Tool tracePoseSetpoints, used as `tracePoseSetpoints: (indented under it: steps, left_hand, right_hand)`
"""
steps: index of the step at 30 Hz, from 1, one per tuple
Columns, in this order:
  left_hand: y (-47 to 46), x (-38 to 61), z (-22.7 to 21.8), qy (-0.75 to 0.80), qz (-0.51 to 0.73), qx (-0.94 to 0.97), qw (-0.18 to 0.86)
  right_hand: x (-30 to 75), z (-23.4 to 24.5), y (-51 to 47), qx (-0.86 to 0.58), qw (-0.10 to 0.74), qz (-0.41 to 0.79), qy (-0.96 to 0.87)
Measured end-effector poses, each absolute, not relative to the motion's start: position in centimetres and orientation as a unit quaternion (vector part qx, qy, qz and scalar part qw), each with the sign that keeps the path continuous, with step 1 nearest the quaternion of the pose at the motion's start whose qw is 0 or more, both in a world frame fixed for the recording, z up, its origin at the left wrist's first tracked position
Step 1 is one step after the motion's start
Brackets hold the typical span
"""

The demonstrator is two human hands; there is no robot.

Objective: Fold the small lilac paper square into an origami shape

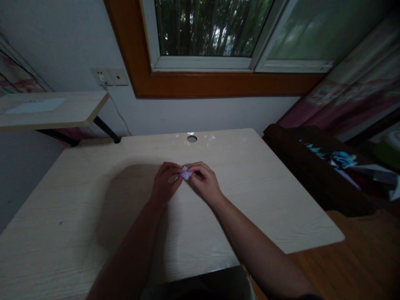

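Observation:
A small folded piece of pale purple paper (186,173) is held between my two hands, over the middle of the light wooden desk (250,187). My left hand (165,182) pinches its left side between thumb and fingers. On the right side, my right hand (204,180) grips the paper with thumb and fingertips in the same way. The fingertips cover part of the paper's edges, so its full shape is hidden.
A round cable hole (191,138) lies near the desk's back edge. At the left rises a shelf (84,114) on black legs, with a white sheet (36,106) on top. A dark wooden piece of furniture (300,166) with assorted items stands at the right. Above is a window (212,62).

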State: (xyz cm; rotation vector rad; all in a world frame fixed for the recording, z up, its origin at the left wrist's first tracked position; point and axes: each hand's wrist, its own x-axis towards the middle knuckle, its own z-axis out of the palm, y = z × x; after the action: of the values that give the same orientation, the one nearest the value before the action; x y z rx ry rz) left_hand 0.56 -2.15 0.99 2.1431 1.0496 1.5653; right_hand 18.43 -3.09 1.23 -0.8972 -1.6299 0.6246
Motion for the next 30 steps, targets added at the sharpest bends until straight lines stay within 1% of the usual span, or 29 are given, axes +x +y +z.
tracePoseSetpoints:
  steps: [9,17,30]
  left_hand:
    - [-2.11,0.52,0.84,0.36,0.547,0.741,0.149]
    - [-2.11,0.37,0.18,0.373,0.529,0.738,0.19]
    - [-2.13,0.43,0.18,0.383,0.527,0.737,0.182]
  right_hand:
    - [18.46,1.35,-3.13,-0.382,0.562,0.28,-0.678]
    - [18.48,0.81,-2.99,-0.387,0.564,0.313,-0.659]
    - [18.48,1.1,-3.08,-0.388,0.558,0.32,-0.66]
